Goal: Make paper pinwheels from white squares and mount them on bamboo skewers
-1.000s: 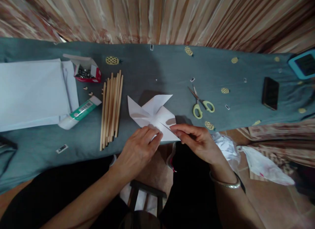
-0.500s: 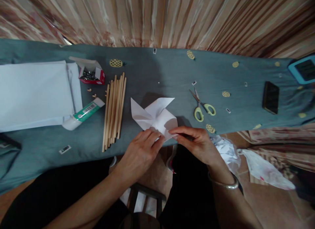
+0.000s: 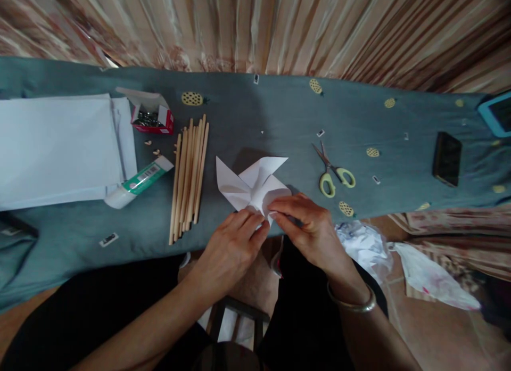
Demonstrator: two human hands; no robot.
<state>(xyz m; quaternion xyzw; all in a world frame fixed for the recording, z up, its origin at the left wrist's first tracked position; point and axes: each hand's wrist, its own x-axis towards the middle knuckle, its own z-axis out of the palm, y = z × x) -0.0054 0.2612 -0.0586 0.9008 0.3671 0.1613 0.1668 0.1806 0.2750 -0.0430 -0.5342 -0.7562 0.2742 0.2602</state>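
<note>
A white paper pinwheel (image 3: 255, 182) lies at the near edge of the cloth-covered table, its pointed blades fanned out around the centre. My left hand (image 3: 235, 238) is closed on the pinwheel's near side, fingertips close to the middle. From the right, my right hand (image 3: 305, 222) pinches a paper corner between thumb and forefinger and bends it in toward the centre. My fingers hide part of the near blades. Several wooden sticks (image 3: 189, 179) lie in a bundle left of the pinwheel. Scissors with yellow-green handles (image 3: 333, 171) rest to its right.
At left are stacked white paper sheets (image 3: 59, 147), a red box of metal pins (image 3: 154, 118) and a green-and-white glue tube (image 3: 139, 182). A black phone (image 3: 447, 158) lies at right. Plastic bags (image 3: 431, 278) sit on the floor, and a curtain (image 3: 247, 30) hangs behind.
My right hand has moved left, carrying the pinched corner closer to the pinwheel's centre. My left hand stays on the paper. The whole view has shifted slightly.
</note>
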